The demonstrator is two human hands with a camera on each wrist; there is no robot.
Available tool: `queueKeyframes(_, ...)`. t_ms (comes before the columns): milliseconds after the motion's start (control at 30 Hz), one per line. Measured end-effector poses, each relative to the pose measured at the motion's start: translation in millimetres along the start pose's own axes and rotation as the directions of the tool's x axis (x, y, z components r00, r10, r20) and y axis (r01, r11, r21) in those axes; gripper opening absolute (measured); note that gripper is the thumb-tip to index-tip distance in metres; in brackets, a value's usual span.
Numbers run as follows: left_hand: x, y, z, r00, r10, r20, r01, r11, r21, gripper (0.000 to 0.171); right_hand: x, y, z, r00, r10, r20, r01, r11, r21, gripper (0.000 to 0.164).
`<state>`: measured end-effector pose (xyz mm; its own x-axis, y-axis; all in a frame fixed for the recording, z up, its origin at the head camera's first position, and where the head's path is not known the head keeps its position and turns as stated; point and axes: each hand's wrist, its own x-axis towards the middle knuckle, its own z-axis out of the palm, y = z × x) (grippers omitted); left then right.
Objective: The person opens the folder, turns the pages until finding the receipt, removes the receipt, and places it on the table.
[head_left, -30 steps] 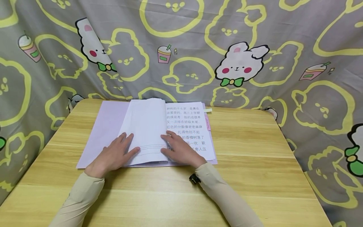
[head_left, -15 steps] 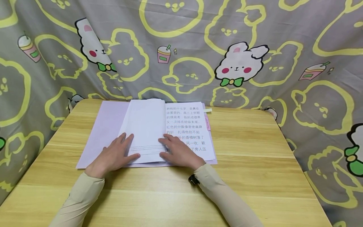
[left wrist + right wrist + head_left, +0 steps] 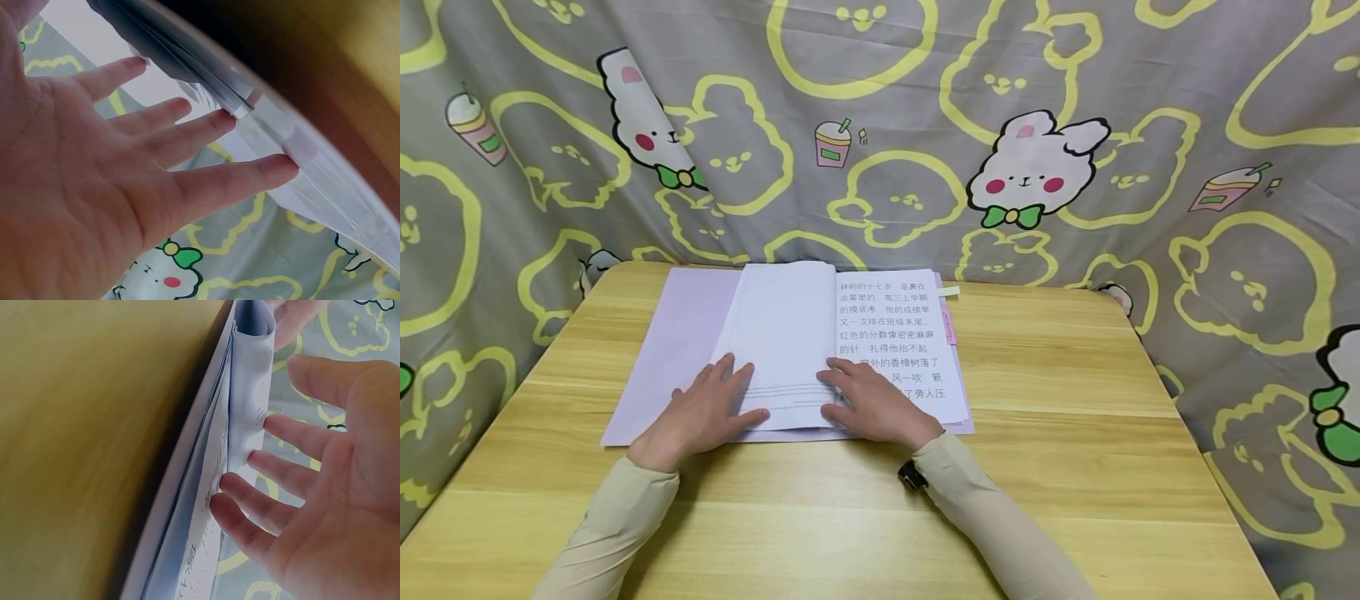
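Note:
An open booklet with a lavender cover (image 3: 681, 333) lies on the table. Its left page (image 3: 786, 325) is mostly white with thin lines near the bottom, and bulges up toward the middle; in the right wrist view this curved page (image 3: 250, 394) forms a loop at its near end. Chinese text fills the right page (image 3: 887, 312). My left hand (image 3: 696, 412) spreads its fingers over the left page's lower left, fingertips at the paper. My right hand (image 3: 880, 404) has its fingers extended, their tips along the bulging page's right side and the printed page.
The wooden table (image 3: 1037, 500) extends around the booklet. A pale tab (image 3: 950, 292) and a pink tab (image 3: 950, 325) stick out at the booklet's right edge. Behind and beside the table hangs a grey patterned curtain (image 3: 895, 100).
My right hand's fingers have slid slightly left and down along the fold, uncovering more printed text. The left page's bulge looks flatter at its lower edge. My left hand stays nearly still.

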<state>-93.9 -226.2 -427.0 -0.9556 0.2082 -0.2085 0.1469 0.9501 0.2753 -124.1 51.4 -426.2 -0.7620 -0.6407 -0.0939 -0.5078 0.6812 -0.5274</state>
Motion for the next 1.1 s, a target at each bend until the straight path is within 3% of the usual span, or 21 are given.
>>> queueKeyframes(367,-1.5,-0.7,1.6,1.000,0.001,0.011,-0.001,1.000,0.025,0.087,0,3,-6,1.000,-0.001,0.027,-0.001,0.998,0.057,0.053)
queueKeyframes(733,-0.2,-1.3,2.8,1.000,0.000,0.023,-0.001,1.000,0.026,0.088,-3,27,-26,0.999,0.005,-0.048,0.003,0.986,0.169,0.054)
queueKeyframes(1100,-1.1,0.1,2.5,1.000,0.005,0.012,-0.006,0.999,0.034,0.087,-8,56,-48,0.984,0.125,-0.128,-0.087,0.960,0.267,0.056)
